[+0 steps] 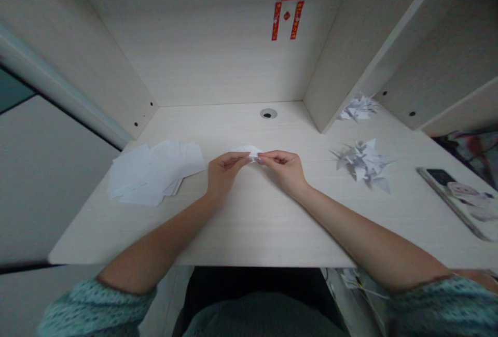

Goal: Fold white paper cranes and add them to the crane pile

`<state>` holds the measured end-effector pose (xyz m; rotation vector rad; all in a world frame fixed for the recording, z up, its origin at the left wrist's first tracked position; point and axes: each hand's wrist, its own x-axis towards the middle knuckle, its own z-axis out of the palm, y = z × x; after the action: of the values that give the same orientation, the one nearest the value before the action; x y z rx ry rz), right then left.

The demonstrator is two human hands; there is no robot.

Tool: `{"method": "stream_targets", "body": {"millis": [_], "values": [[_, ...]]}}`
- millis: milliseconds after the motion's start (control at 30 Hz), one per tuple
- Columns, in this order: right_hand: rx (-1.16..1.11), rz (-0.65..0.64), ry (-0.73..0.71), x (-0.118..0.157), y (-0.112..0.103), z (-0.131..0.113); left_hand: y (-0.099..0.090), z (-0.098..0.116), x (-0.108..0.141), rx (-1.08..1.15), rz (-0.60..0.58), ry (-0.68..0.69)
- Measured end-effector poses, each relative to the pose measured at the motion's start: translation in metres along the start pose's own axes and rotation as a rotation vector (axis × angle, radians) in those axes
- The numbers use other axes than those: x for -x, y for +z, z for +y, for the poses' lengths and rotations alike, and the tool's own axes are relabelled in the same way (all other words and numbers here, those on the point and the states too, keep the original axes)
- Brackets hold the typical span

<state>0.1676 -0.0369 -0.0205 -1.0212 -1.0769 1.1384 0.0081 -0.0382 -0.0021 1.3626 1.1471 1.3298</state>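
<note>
Between my two hands, above the middle of the desk, is a small piece of white folded paper [249,149]. My left hand [225,171] pinches its left side between thumb and fingertips. From the other side my right hand [286,171] pinches it too, so the fingertips of both hands almost meet. The fingers hide much of the paper, and its exact fold cannot be made out. Left of my left hand lies a spread stack of white paper sheets [151,171]. To the right of my right hand sits a pile of pointed folded paper pieces [363,163].
More folded paper pieces [360,108] lie behind the upright divider [350,57]. A phone in a patterned case [462,199] rests at the desk's right. A round cable hole [268,113] is near the back panel, which bears red paper strips [276,20].
</note>
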Motion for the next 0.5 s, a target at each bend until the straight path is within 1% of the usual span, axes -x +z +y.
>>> {"method": "stream_targets", "body": {"millis": [233,333,500], "values": [[0.019,-0.026,-0.006,-0.0026,-0.0009,0.0001,-0.004,-0.0021,-0.0033,0.002,0.058,0.04],[0.029,-0.016,0.004,-0.0039,-0.0015,0.0013,-0.0043,-0.0028,-0.0038,0.023,0.057,0.031],[-0.055,-0.007,0.059,-0.0047,0.0001,0.0063,-0.0036,-0.0046,-0.0033,0.036,0.058,0.028]]}}
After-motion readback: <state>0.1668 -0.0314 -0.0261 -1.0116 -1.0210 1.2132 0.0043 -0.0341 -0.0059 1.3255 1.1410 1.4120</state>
